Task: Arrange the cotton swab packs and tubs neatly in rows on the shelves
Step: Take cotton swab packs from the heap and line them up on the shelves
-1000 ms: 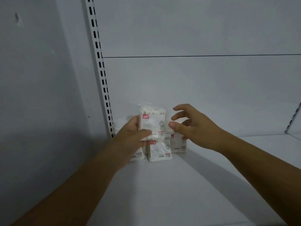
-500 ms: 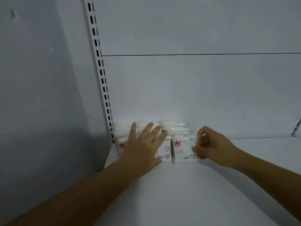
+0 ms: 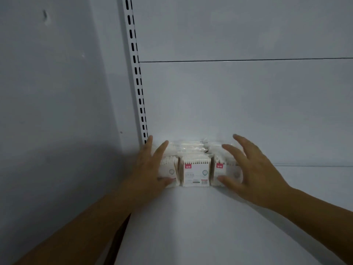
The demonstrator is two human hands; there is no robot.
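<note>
My left hand (image 3: 148, 169) lies flat, fingers straight, on the left pack (image 3: 170, 171); my right hand (image 3: 254, 169), fingers spread, touches the right pack (image 3: 225, 173). The middle pack (image 3: 195, 172) stands between them, untouched. All three sit in a row on the shelf (image 3: 191, 226), just right of the slotted post (image 3: 137, 83).

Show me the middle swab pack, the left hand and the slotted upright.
middle swab pack (image 3: 195, 174), head view, front label.
left hand (image 3: 149, 169), head view, back of hand.
slotted upright (image 3: 137, 73), head view, perforated face.

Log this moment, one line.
left hand: pressing left clear-wrapped white cotton swab pack | right hand: resting on right pack | middle pack: uncovered | row: three on white shelf
</note>
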